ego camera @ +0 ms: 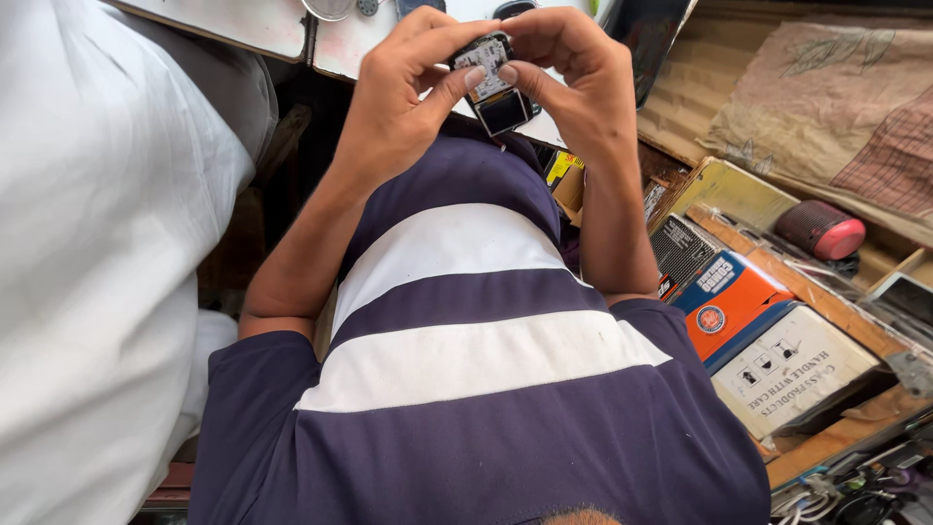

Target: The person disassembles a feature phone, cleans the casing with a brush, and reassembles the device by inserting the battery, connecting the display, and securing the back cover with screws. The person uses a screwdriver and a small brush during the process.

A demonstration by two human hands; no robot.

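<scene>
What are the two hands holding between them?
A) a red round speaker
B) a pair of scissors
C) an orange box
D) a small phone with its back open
D: the left hand and the right hand both pinch a small phone with their fingers, and its inner parts show; the red speaker and orange box lie untouched off to the side.

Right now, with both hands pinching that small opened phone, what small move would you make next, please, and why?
Probably lower the small dark opened phone onto the white tabletop: the left hand and right hand hold it in mid-air by thumb tips only, so resting it would likely steady it.
</scene>
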